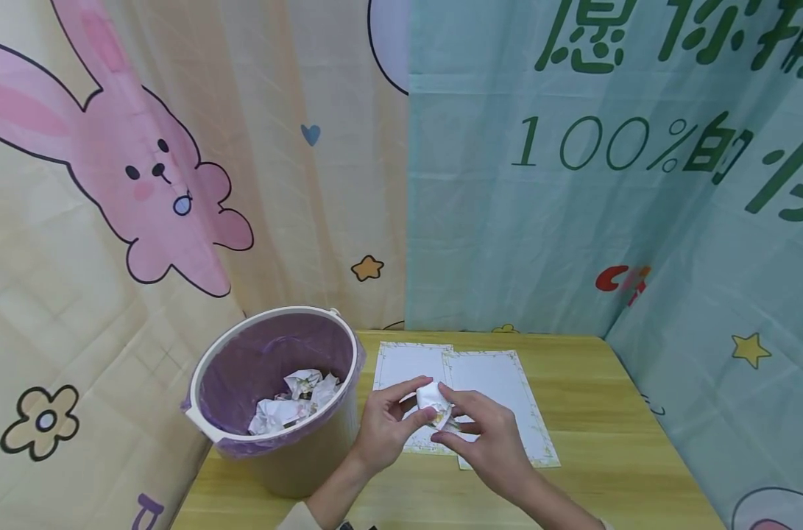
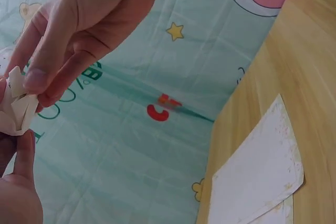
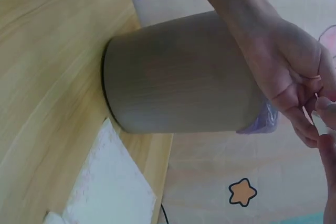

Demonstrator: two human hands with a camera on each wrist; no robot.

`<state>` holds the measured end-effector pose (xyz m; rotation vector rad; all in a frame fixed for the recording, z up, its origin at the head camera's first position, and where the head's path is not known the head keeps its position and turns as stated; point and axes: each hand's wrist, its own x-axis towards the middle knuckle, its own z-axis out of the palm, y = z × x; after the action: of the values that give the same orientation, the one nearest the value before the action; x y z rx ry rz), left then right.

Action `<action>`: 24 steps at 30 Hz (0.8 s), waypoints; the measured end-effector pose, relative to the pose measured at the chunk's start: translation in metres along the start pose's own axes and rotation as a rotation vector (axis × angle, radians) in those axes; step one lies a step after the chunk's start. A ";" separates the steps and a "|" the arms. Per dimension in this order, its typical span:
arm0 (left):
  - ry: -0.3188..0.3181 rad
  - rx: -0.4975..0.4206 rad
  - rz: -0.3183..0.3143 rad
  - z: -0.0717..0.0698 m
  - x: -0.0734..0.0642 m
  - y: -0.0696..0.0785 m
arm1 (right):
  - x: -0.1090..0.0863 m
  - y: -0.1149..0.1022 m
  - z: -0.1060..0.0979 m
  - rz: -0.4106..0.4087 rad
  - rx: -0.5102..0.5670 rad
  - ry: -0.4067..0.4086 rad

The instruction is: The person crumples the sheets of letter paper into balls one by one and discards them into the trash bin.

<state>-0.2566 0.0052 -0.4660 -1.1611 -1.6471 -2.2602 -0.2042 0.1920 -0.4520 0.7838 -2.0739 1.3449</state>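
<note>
A crumpled ball of white patterned paper [image 1: 434, 403] is held up between both hands, above the table. My left hand [image 1: 389, 427] grips it from the left with fingers and thumb. From the right, my right hand [image 1: 490, 438] pinches its edge, with the thumb below. In the left wrist view the paper ball [image 2: 18, 108] shows folded, creased edges under the right fingers. Behind the hands lie two flat sheets of paper with floral borders, a left sheet [image 1: 408, 362] and a right sheet [image 1: 507, 397] that overlaps it.
A trash bin [image 1: 302, 464] with a purple liner [image 1: 242, 368] stands on the table's left side, close by the left forearm. Several crumpled papers [image 1: 278, 414] lie inside it. The wooden table [image 1: 613, 442] meets printed curtains [image 1: 507, 243] at the back and sides.
</note>
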 end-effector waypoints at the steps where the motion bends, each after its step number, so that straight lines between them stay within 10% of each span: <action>1: 0.005 -0.027 -0.029 0.001 0.000 0.000 | 0.000 0.002 0.000 -0.078 -0.060 0.022; 13: 0.062 -0.169 -0.295 0.009 0.001 0.008 | 0.010 0.022 -0.012 -0.569 -0.283 0.080; 24: 0.025 -0.174 -0.297 0.009 0.001 0.002 | 0.012 0.033 -0.016 -0.449 -0.008 0.095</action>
<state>-0.2520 0.0123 -0.4631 -0.9695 -1.7442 -2.6317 -0.2338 0.2157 -0.4577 1.0826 -1.6960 1.0975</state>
